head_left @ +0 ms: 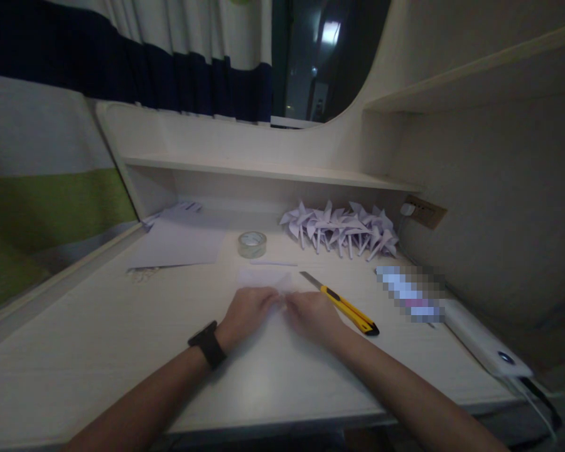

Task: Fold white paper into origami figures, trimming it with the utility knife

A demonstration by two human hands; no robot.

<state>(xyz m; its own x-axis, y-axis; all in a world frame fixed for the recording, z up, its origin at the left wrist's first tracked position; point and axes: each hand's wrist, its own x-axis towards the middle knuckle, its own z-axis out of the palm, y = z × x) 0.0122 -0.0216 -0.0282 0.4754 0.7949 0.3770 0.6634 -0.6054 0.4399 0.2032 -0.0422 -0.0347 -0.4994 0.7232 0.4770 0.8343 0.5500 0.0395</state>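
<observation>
A small white sheet of paper point(260, 277) lies in front of me at the middle of the desk. My left hand point(253, 309) has its fingers closed in a pinch at the paper's near edge. Right against it, my right hand point(311, 314) pinches the paper's near right part, and the fingertips of both hands almost meet. The fingers hide the pinched part. Just beyond the sheet is a thin white paper stick point(275, 263), with a roll of clear tape point(252, 252) behind it. Beside my right hand lies a yellow utility knife point(348, 309), its blade extended.
Several white paper pinwheels point(339, 229) are heaped at the back right. Flat white paper sheets point(181, 242) lie back left, with small pale bits point(144, 274) by their edge. A blurred-out object point(407, 295) and a white power strip point(483, 339) line the right side. A shelf point(263, 168) overhangs the back.
</observation>
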